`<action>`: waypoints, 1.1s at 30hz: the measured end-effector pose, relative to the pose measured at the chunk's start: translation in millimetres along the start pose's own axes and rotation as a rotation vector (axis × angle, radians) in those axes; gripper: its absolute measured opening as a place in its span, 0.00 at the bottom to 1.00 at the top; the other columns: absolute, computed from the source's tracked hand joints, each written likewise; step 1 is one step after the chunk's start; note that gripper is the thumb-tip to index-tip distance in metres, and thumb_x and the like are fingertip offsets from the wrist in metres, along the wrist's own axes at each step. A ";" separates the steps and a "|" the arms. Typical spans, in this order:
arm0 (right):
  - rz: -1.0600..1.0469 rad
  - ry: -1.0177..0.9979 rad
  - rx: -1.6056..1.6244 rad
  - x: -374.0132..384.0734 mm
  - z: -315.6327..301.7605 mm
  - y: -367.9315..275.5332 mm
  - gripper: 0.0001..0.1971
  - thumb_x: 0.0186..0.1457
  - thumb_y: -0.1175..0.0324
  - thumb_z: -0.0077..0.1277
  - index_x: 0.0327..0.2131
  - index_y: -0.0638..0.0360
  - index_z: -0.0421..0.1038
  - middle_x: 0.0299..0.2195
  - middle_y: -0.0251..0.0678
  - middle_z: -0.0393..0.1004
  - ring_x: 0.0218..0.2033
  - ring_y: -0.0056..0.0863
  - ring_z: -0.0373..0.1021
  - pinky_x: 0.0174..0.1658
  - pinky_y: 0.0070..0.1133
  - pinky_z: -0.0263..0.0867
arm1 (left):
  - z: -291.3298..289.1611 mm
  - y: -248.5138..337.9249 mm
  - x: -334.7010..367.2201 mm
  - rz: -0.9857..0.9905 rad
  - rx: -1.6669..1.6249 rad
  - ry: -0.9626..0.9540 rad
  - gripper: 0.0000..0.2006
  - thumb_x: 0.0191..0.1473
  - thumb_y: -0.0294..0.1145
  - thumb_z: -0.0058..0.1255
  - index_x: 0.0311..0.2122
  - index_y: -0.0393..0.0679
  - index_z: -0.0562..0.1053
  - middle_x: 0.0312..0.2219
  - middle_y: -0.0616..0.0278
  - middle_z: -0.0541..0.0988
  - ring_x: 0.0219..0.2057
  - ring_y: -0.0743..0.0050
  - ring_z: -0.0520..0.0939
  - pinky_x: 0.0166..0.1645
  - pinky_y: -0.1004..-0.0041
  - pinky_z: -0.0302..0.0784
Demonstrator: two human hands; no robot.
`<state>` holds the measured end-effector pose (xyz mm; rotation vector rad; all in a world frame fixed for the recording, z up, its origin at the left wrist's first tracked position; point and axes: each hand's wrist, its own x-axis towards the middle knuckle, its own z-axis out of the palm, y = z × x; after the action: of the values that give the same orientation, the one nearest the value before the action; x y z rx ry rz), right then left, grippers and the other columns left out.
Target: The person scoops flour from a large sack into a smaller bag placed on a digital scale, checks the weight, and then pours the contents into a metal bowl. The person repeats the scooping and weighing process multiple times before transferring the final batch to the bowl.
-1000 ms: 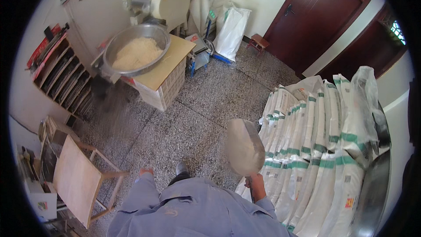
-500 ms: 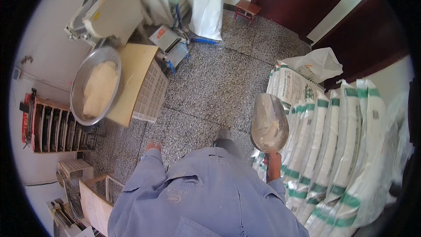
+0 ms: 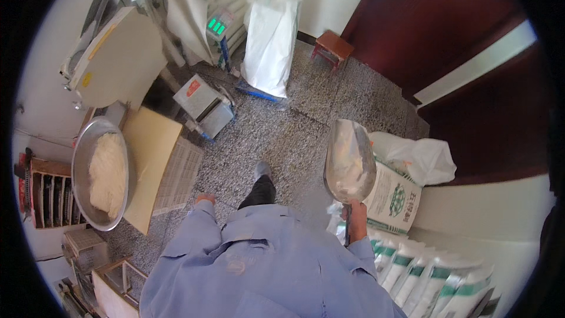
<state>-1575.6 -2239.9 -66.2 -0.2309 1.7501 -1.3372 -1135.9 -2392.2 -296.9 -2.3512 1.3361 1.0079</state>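
Note:
A large, shiny flour scoop (image 3: 351, 162), with whitish residue inside, is held upright in my right hand (image 3: 356, 219). My fingers are wrapped round its handle, out in front on the right. Down at my left side my left hand (image 3: 206, 198) hangs beyond the blue sleeve; its fingers are too small and hidden to read. Nearest to the scoop is an open white sack (image 3: 415, 159), its top slumped, behind a printed white-and-green bag (image 3: 393, 197). Far to the left stands a wide metal basin (image 3: 128, 168) with pale dough or flour (image 3: 108, 175) in it.
Stacked white-and-green sacks (image 3: 424, 271) line the right. Ahead are a filled white bag (image 3: 271, 47) on a blue-framed scale, a grey metal machine (image 3: 206, 106) and a small red-brown stool (image 3: 333, 48). Dark red doors (image 3: 435, 17) stand beyond. A wooden rack (image 3: 50, 193) is at left.
I have stepped forward, one foot now showing ahead. The basin and machine have shifted down and left in view, the right-hand sacks downward. The scoop stays in my right hand.

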 end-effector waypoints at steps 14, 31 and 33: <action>0.030 0.214 -0.029 236.4 -8.5 -154.8 0.13 0.46 0.61 0.43 0.24 0.62 0.65 0.13 0.30 0.62 0.12 0.18 0.58 0.16 0.17 0.58 | -72.5 356.4 95.2 0.416 -0.332 0.320 0.31 0.42 0.52 0.53 0.46 0.40 0.64 0.34 0.52 0.75 0.35 0.57 0.76 0.40 0.65 0.70; -0.080 -0.141 -0.359 587.9 21.6 -389.5 0.11 0.47 0.65 0.44 0.25 0.65 0.66 0.17 0.30 0.64 0.13 0.16 0.57 0.15 0.17 0.51 | -178.2 694.9 98.2 0.410 -0.785 0.619 0.23 0.47 0.38 0.51 0.48 0.38 0.64 0.37 0.55 0.74 0.26 0.72 0.78 0.34 0.72 0.72; -0.070 -0.173 -0.437 623.2 56.6 -411.0 0.12 0.47 0.63 0.44 0.25 0.65 0.66 0.17 0.30 0.64 0.13 0.17 0.56 0.16 0.17 0.52 | -201.3 728.3 116.6 0.449 -0.806 0.608 0.23 0.49 0.37 0.50 0.49 0.38 0.63 0.39 0.56 0.74 0.26 0.74 0.78 0.34 0.73 0.73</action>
<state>-2041.7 -2825.6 -50.2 -0.6366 1.8797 -0.9358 -1612.1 -2971.4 -147.7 -3.2193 2.0370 1.1531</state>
